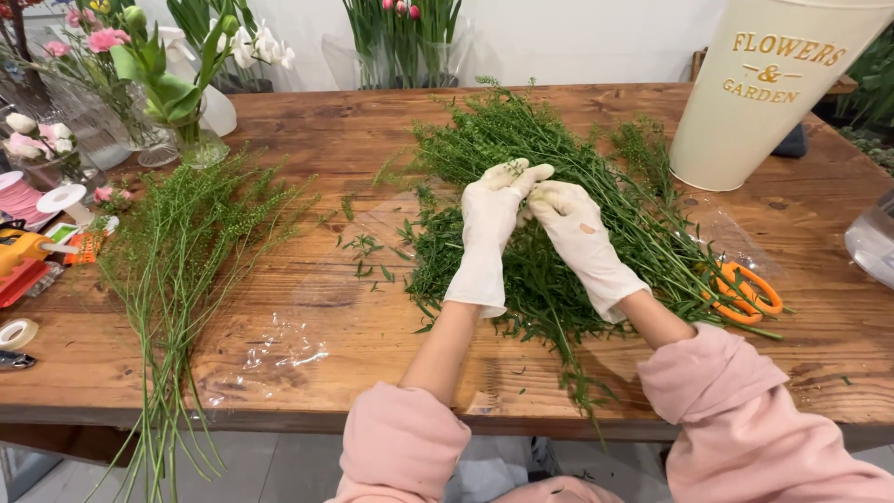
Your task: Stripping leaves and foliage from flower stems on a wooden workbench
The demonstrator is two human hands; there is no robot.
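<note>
The sprig (518,169) sat pinched between both gloved hands above the big heap of greens (549,242) at the middle of the desk (317,307). The left hand (491,219) closed round its tip; the right hand (570,216) closed on it just beside, fingers curled. Stripping it well probably called for a firm hold near the top and a light pull along the stem, so nothing snapped. Orange scissors (745,293) lay to the right, partly under the stems. A sorted bunch (177,270) lay well apart at the left. A tall cream bucket (768,88) with gold lettering stood at the far right; tape rolls (19,333) and ribbon spools (42,198) crowded the left edge.
</note>
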